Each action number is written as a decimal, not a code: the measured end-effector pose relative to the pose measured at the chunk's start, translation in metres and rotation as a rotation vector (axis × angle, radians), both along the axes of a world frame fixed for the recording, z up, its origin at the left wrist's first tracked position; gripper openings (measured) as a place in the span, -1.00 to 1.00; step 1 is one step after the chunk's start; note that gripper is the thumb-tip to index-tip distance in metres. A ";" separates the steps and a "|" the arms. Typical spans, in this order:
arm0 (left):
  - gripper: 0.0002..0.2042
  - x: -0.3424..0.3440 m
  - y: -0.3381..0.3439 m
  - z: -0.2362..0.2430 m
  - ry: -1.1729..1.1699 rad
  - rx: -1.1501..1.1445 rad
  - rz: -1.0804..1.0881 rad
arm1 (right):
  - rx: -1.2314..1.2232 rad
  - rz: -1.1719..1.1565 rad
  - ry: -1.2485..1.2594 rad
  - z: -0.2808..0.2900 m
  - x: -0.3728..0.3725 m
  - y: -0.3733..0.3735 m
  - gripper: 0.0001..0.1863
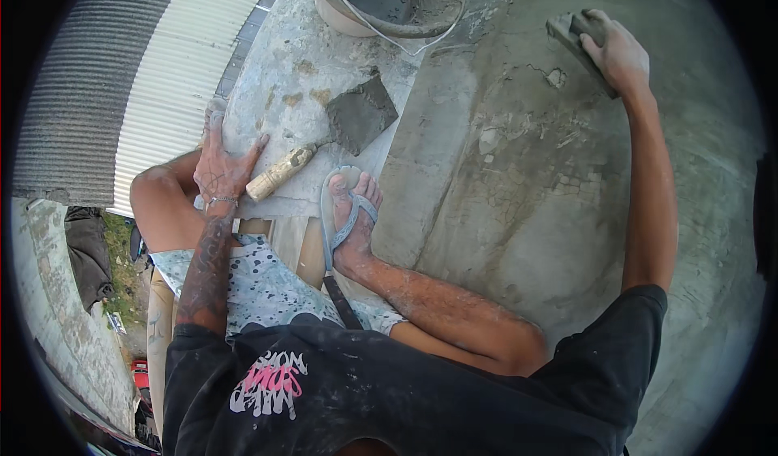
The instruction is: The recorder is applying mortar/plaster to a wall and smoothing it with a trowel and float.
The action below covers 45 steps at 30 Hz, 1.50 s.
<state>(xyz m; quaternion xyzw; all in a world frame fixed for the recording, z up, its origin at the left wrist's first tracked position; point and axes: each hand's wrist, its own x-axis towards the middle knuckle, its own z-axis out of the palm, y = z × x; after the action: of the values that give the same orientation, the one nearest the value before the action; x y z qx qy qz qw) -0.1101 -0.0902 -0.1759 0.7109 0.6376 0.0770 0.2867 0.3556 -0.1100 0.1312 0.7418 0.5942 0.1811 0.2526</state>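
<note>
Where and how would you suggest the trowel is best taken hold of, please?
I would wrap the left hand around the trowel's handle, coming from the lower left. The rounded handle points that way, beside that hand, while the flat blade points away and looks coated in grey mortar.

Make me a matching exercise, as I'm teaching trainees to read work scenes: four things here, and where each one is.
Things:
1. Grey block
2. Trowel
3. Bucket
4. Flip-flop

Places:
A. At the picture's top edge
B. Held in the right hand
C. Worn on a foot
D. Lying near the left hand

Pairs: 1-B; 2-D; 3-A; 4-C
</note>
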 end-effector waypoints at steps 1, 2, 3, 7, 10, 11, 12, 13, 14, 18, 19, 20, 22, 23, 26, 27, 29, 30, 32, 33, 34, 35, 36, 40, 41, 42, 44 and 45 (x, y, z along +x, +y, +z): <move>-0.15 0.000 0.001 -0.001 0.003 -0.012 0.016 | -0.117 0.116 -0.043 -0.011 0.002 -0.003 -0.62; -0.15 0.000 0.002 -0.002 0.003 -0.028 0.012 | -0.227 0.117 -0.039 -0.020 0.006 -0.006 -0.62; -0.15 0.000 0.003 -0.002 0.007 -0.056 0.008 | -0.228 0.145 -0.032 -0.029 0.010 -0.010 -0.62; -0.16 0.000 0.003 -0.003 0.020 -0.061 0.028 | -0.406 0.171 -0.093 -0.060 0.032 -0.020 -0.64; -0.18 0.001 0.003 -0.003 0.013 -0.013 0.016 | -0.421 0.127 -0.154 -0.074 0.027 -0.030 -0.65; -0.18 0.001 0.003 -0.003 0.012 -0.021 0.018 | -0.430 0.073 -0.224 -0.076 0.020 -0.031 -0.65; -0.18 0.000 0.003 -0.004 0.016 -0.035 0.020 | -0.433 0.092 -0.201 -0.075 0.011 -0.033 -0.65; -0.19 0.000 0.004 -0.004 0.013 -0.057 0.023 | -0.446 0.014 -0.205 -0.071 0.001 -0.034 -0.66; -0.19 -0.001 0.004 -0.004 0.013 -0.054 0.028 | -0.466 -0.091 -0.241 -0.065 -0.009 -0.036 -0.66; -0.19 0.000 0.005 -0.004 -0.013 -0.050 0.032 | -0.549 -0.297 -0.067 -0.019 -0.032 -0.021 -0.60; -0.19 0.001 0.005 -0.003 -0.013 -0.056 0.024 | -0.507 -0.321 -0.034 -0.005 -0.032 -0.017 -0.57; -0.19 0.002 0.005 -0.002 -0.002 -0.048 0.017 | -0.376 -0.307 -0.013 0.005 -0.029 -0.011 -0.54; -0.19 0.004 0.004 0.002 0.006 -0.019 0.031 | -0.115 -0.345 -0.030 0.014 -0.017 0.006 -0.56; -0.19 0.004 0.005 0.003 0.010 -0.016 0.023 | -0.126 -0.359 -0.018 0.010 -0.009 0.013 -0.56; -0.19 0.005 0.006 0.005 0.009 -0.057 0.035 | -0.104 -0.317 -0.088 -0.011 0.015 0.030 -0.57; -0.20 0.005 0.006 0.004 0.010 -0.075 0.035 | -0.149 -0.322 -0.118 -0.024 0.021 0.030 -0.57; -0.20 0.003 0.006 0.001 0.017 -0.104 0.040 | -0.321 -0.296 -0.132 -0.049 0.027 0.022 -0.63; -0.21 0.003 0.006 -0.001 0.024 -0.088 0.041 | -0.340 -0.247 -0.116 -0.058 0.029 0.018 -0.65; -0.21 0.004 0.006 -0.006 0.022 -0.079 0.032 | -0.360 -0.216 -0.123 -0.071 0.029 0.007 -0.66; -0.21 0.004 0.007 -0.007 0.016 -0.050 0.022 | -0.393 -0.221 -0.129 -0.075 0.026 0.000 -0.67; -0.21 0.004 0.006 -0.008 0.021 -0.055 0.025 | -0.414 -0.209 -0.147 -0.077 0.023 -0.006 -0.67; -0.21 0.004 0.006 -0.009 0.008 -0.022 0.018 | -0.427 -0.222 -0.137 -0.079 0.018 -0.010 -0.67; -0.21 0.004 0.006 -0.008 0.007 -0.046 0.020 | -0.432 -0.256 -0.098 -0.079 0.012 -0.015 -0.67; -0.20 0.001 0.006 0.000 -0.040 -0.059 0.016 | -0.436 -0.237 -0.038 -0.073 -0.023 -0.032 -0.66; -0.20 0.000 0.006 0.002 -0.045 -0.050 0.031 | -0.443 -0.225 -0.059 -0.070 -0.031 -0.034 -0.65; -0.20 -0.001 0.006 0.003 -0.024 -0.092 0.036 | -0.434 -0.188 -0.041 -0.065 -0.038 -0.036 -0.65; -0.20 -0.002 0.007 0.004 -0.046 -0.084 0.029 | -0.572 -0.309 0.134 -0.058 -0.050 -0.045 -0.62; -0.20 -0.002 0.007 0.004 -0.034 -0.091 0.034 | -0.588 -0.321 0.139 -0.053 -0.053 -0.048 -0.62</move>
<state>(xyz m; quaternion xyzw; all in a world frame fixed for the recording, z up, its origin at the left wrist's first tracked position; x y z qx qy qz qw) -0.1120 -0.0836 -0.1717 0.6849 0.6474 0.0649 0.3281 0.3028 -0.1582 0.0783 0.7318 0.5126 -0.0910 0.4397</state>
